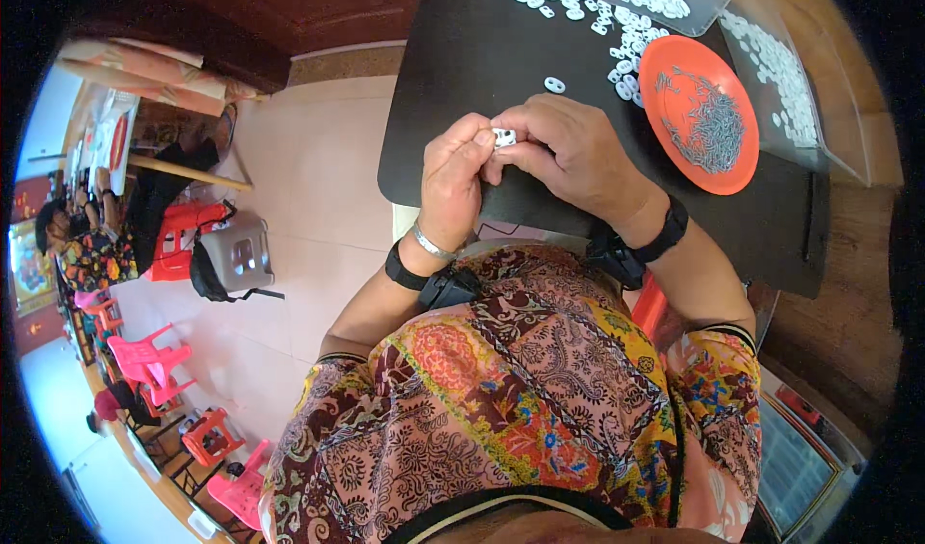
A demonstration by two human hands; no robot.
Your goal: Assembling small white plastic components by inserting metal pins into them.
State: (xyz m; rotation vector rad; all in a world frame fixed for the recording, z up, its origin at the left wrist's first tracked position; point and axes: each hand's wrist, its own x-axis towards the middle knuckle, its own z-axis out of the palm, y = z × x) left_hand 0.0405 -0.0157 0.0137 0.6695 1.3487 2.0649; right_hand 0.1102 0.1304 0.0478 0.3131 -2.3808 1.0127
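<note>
Over the near left part of the dark table, my left hand (455,170) and my right hand (576,154) meet with their fingertips around a small white plastic piece (504,138). Dark openings show in its face; the fingers cover the rest. Both hands are closed on it in a pinch. Just beyond them a loose white oval piece (554,84) lies flat on the tabletop. An orange oval plate (665,149) sits right of my right hand, holding a heap of small grey metal pins or screws (718,125).
Many white oval pieces (626,48) are scattered at the table's far side. Clear plastic bins (819,120) with more white pieces stand behind and right of the plate. The dark table (414,130) ends left of my hands. Farther left are a grey stool (239,253), pink chairs (152,361) and other people.
</note>
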